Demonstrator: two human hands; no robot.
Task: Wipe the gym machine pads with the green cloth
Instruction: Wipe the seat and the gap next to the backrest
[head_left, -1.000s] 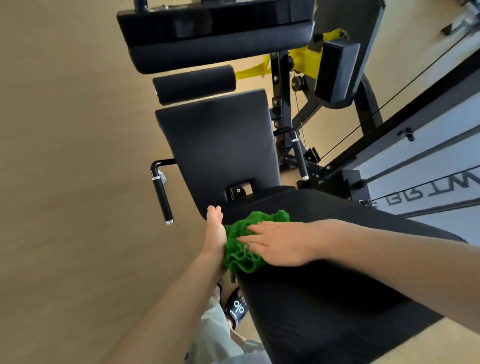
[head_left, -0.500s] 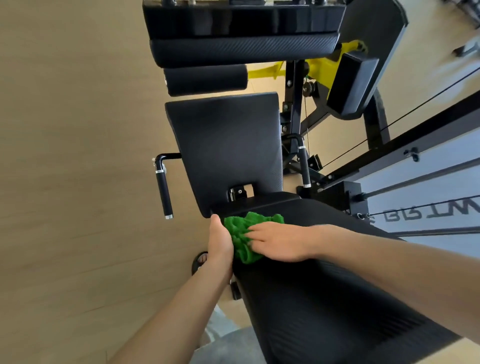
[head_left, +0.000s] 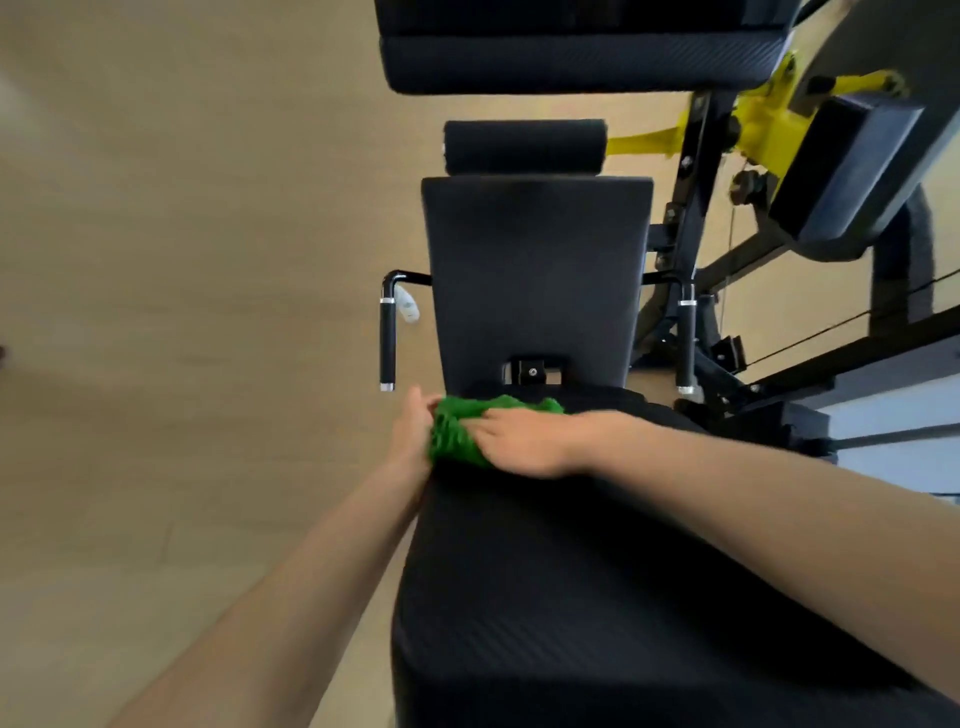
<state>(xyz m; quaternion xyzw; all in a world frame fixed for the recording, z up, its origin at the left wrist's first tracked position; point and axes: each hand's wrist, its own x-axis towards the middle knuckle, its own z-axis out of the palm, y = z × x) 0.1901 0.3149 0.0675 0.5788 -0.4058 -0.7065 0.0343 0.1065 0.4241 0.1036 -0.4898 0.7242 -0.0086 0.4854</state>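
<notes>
green cloth (head_left: 460, 434) | under right hand (head_left: 524, 441) | touching left hand (head_left: 413, 428)

Black textured pad (head_left: 597, 597) carries a bunched green cloth (head_left: 457, 431) at its far left corner. Right hand (head_left: 524, 441) flat on cloth, left hand (head_left: 413, 426) at pad edge touching it. Wood floor (head_left: 182, 312) below.

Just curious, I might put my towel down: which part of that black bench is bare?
The near stretch of the black textured seat pad is bare. Its far left corner is crowded: both hands press the crumpled green cloth.
</notes>
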